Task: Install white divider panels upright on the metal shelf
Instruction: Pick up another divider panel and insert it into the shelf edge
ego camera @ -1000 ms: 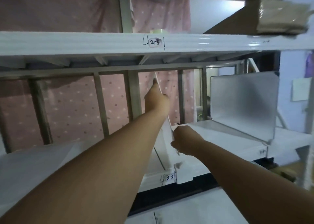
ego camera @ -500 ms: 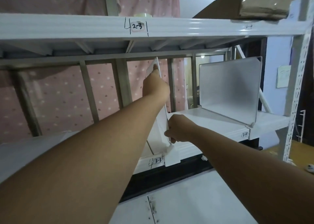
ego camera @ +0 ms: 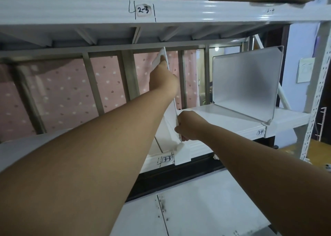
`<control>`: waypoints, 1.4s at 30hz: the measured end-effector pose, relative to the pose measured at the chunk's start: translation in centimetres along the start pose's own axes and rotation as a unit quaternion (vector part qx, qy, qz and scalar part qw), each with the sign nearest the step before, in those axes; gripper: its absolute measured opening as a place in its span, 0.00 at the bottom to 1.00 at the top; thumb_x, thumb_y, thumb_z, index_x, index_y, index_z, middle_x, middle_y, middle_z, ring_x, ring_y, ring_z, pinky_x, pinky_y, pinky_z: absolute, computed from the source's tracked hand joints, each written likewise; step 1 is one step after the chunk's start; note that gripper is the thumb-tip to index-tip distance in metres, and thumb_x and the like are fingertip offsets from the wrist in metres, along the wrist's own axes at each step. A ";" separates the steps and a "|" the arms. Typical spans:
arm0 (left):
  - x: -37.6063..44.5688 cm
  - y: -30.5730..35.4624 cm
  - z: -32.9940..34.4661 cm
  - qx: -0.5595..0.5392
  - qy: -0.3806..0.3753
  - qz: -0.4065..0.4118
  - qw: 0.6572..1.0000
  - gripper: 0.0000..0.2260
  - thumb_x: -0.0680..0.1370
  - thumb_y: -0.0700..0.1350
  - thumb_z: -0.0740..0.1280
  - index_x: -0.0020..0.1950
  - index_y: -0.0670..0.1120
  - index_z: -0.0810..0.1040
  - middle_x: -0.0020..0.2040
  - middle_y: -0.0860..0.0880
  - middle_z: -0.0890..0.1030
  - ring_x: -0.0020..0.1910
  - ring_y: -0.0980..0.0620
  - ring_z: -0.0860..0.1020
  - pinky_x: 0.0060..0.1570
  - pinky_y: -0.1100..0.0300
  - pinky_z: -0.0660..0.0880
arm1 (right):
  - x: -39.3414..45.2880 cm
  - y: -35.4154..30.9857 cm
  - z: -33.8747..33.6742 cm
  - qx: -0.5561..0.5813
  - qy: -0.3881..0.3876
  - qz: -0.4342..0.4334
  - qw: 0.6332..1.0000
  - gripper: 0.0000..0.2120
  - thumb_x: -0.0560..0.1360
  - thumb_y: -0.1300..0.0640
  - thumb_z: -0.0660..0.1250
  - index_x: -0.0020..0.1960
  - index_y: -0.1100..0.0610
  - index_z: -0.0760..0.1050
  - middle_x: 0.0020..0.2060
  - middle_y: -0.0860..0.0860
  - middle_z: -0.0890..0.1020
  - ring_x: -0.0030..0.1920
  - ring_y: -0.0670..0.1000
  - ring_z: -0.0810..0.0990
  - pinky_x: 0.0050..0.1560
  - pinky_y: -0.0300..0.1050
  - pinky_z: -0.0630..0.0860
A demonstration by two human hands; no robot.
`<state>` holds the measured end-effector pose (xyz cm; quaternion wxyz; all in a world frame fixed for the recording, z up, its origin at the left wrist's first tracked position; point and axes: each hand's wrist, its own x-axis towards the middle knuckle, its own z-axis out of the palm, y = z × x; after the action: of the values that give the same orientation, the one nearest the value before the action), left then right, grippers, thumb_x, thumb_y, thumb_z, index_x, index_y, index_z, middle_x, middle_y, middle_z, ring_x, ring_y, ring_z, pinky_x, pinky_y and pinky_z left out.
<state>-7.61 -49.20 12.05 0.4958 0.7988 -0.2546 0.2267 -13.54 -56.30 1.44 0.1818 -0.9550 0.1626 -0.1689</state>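
Observation:
A white divider panel (ego camera: 167,128) stands nearly upright, edge-on to me, on the white metal shelf (ego camera: 215,126) by the front label "3-3". My left hand (ego camera: 163,76) grips its upper rear part, fingers reaching to the top corner under the shelf above. My right hand (ego camera: 188,126) pinches its front edge low down, just above the clip that hooks over the shelf lip. A second white divider panel (ego camera: 245,81) stands upright farther right on the same shelf, at the label "3-4".
The upper shelf beam (ego camera: 71,10) marked "2-3" runs close overhead. Grey vertical bars (ego camera: 129,74) and a pink dotted curtain (ego camera: 59,92) close the back. A perforated upright post (ego camera: 320,85) stands at the right. A lower shelf surface (ego camera: 197,205) lies below my arms.
The view has shifted slightly; both hands keep the same hold on the divider panel, which stands a little straighter at the "3-3" mark.

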 end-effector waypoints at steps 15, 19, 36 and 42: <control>0.0 0.7 1.3 -0.002 -0.001 0.010 1.000 0.25 0.83 0.36 0.61 0.79 0.51 0.64 0.65 0.49 0.78 0.47 0.50 0.79 0.37 0.64 0.76 | 0.6 1.2 0.4 0.038 0.006 0.007 0.999 0.06 0.73 0.64 0.65 0.40 0.65 0.79 0.31 0.56 0.86 0.31 0.53 0.86 0.39 0.49 0.85; 0.4 0.9 1.7 -0.026 0.003 -0.011 1.000 0.16 0.86 0.44 0.57 0.74 0.49 0.71 0.46 0.56 0.79 0.33 0.58 0.72 0.29 0.69 0.67 | 0.9 1.2 0.4 0.052 0.008 0.007 0.999 0.06 0.73 0.62 0.66 0.41 0.66 0.79 0.32 0.58 0.86 0.33 0.56 0.87 0.42 0.54 0.85; -0.4 0.6 1.2 0.012 -0.009 0.015 1.000 0.27 0.83 0.34 0.59 0.81 0.49 0.60 0.64 0.48 0.79 0.29 0.61 0.64 0.27 0.70 0.64 | 1.2 0.7 1.0 -0.003 0.005 0.023 1.000 0.07 0.69 0.66 0.64 0.35 0.64 0.80 0.27 0.55 0.85 0.30 0.54 0.85 0.39 0.50 0.85; -0.6 0.8 1.1 0.020 -0.001 0.009 1.000 0.27 0.83 0.35 0.60 0.81 0.49 0.60 0.63 0.47 0.80 0.30 0.59 0.65 0.27 0.70 0.63 | 0.9 0.5 1.2 -0.007 0.008 0.029 1.000 0.07 0.68 0.67 0.62 0.33 0.61 0.76 0.28 0.56 0.84 0.30 0.55 0.85 0.35 0.45 0.81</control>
<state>-8.51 -50.38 11.80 0.4777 0.8061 -0.2579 0.2356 -12.39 -56.71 0.48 0.1789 -0.9497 0.1931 -0.1699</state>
